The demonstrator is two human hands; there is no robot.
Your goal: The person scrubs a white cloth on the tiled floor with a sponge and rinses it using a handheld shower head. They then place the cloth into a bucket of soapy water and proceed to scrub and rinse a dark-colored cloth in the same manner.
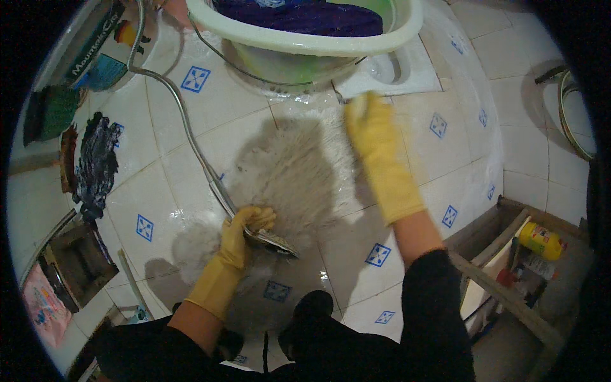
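My left hand (238,238), in a yellow rubber glove, grips a chromed shower head (273,242) low over the tiled floor (191,119). Its metal hose (184,117) runs up to the top left. Before me, partly in shadow, lies a wet, pale, shaggy patch that looks like a fur mat (286,176). My right hand (370,117), also in a yellow glove, is stretched forward beyond the mat's right side. It is motion-blurred with fingers curled, and whether it holds something I cannot tell.
A pale plastic tub (305,43) with dark purple cloth (305,19) stands ahead, beside a white squat toilet pan (410,71). At left are a black wet-looking heap (98,162) and a small dark stool (81,267). A wooden frame (506,286) and yellow bottle (539,241) are at right.
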